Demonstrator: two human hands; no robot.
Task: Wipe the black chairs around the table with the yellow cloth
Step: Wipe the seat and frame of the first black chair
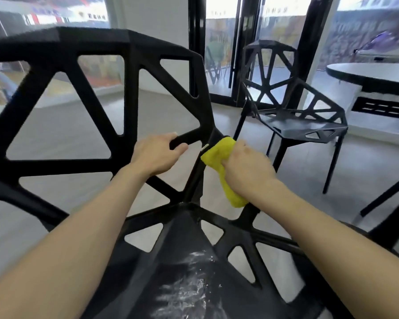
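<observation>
A black lattice chair (129, 88) fills the near view, its openwork back to the left and its seat below me, streaked with white residue (191, 288). My left hand (157, 155) grips a bar of the chair back near its right corner. Just to the right, my right hand (247, 166) holds the yellow cloth (219, 157), pressed against the corner strut where back and side frame meet. A second black chair (304, 125) of the same design stands farther back on the right.
A round table (373, 75) with a dark edge sits at the far right, one of its black legs (387, 192) slanting down to the floor. Glass doors with black frames (237, 54) stand behind the far chair. Grey floor lies between the chairs.
</observation>
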